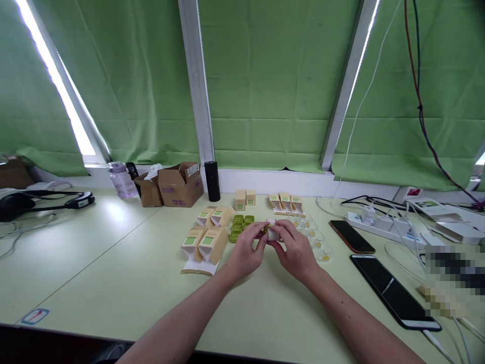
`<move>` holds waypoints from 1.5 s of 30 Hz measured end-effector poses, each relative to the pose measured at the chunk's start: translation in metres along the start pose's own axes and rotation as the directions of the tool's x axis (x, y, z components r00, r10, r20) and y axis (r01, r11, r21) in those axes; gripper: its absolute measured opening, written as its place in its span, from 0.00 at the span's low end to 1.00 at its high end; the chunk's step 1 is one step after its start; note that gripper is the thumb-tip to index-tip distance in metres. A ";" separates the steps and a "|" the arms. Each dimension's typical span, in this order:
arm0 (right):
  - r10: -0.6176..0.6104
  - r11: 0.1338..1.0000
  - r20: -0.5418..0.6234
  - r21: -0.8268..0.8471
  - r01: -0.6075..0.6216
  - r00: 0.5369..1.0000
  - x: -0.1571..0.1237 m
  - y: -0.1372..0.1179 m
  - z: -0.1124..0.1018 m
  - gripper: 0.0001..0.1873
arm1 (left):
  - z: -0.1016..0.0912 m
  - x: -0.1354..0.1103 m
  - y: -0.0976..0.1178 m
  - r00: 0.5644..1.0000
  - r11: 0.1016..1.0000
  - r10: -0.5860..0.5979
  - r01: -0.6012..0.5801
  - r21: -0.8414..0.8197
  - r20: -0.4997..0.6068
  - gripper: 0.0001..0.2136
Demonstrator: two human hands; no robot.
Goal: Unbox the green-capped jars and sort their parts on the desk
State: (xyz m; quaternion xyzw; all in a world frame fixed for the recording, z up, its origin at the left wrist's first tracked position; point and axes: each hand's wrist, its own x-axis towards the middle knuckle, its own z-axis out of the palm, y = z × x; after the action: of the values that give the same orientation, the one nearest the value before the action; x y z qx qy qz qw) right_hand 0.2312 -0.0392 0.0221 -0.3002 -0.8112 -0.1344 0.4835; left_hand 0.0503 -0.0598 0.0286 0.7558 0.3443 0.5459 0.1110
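My left hand (pixel 248 248) and my right hand (pixel 297 250) meet over the middle of the table, fingers pinched on a small white and green piece (pixel 272 234). Fingertips cover much of it, so its exact kind is unclear. Just left of my left hand stand several small green square cups (pixel 235 235). Clear domed plastic pieces with yellow spots (pixel 321 248) lie in rows right of my right hand. Further left are open kraft-paper boxes (pixel 212 241) with green labels and raised flaps.
Two closed small boxes (pixel 240 199) and several open ones (pixel 286 203) stand towards the back. At the right lie a phone (pixel 351 236), a tablet (pixel 392 288) and a power strip (pixel 379 225) with cables. A cardboard carton (pixel 180 187), black cylinder (pixel 212 181) and headphones (pixel 38 202) are at the left.
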 end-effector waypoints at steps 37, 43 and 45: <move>0.258 0.872 0.115 0.400 -0.283 0.959 0.002 -0.002 0.004 0.13 | -0.013 0.006 0.000 0.994 0.996 -0.075 0.078 -0.038 0.076 0.17; 0.379 0.746 0.135 0.540 -0.389 0.915 0.002 -0.006 0.008 0.13 | -0.001 0.007 -0.005 0.963 0.918 -0.245 0.269 -0.291 0.115 0.17; 0.408 0.709 0.146 0.571 -0.413 0.901 0.001 -0.006 0.010 0.13 | 0.000 0.007 -0.004 0.957 0.899 -0.267 0.289 -0.328 0.112 0.17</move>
State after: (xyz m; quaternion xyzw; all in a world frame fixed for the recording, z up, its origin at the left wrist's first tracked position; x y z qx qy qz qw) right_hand 0.2202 -0.0386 0.0189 -0.3084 -0.7271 0.2358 0.5662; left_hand 0.0503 -0.0524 0.0315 0.6854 0.3450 0.5511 0.3279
